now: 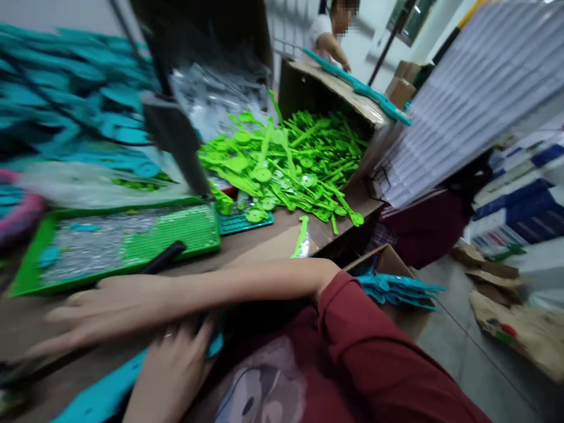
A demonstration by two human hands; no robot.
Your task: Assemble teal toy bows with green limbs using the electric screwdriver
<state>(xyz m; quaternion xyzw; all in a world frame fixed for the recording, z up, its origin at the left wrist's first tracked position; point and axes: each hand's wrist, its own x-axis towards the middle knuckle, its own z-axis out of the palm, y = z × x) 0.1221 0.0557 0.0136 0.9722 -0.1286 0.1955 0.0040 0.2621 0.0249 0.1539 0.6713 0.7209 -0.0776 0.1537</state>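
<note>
My left hand (174,367) is in front of my body with a ring on one finger. Its fingers curl over a long teal plastic piece (106,388) that slants to the lower left. Over it crosses my right arm, reaching left. My right hand (114,308) has its fingers stretched out and blurred, close to a dark rod-like thing (53,367) I cannot make out. Just beyond lies a green tray (110,276) of small silvery bits, perhaps screws, with a perforated green plate. A black handle-like object (165,257) leans at its near edge.
Bright green plastic parts (304,164) spill from a tipped cardboard box (374,117). Teal parts (79,94) pile up at the left, and clear bags (220,94) lie behind. A floor-level carton (405,317) holds more teal parts. Another person (328,35) is at the back.
</note>
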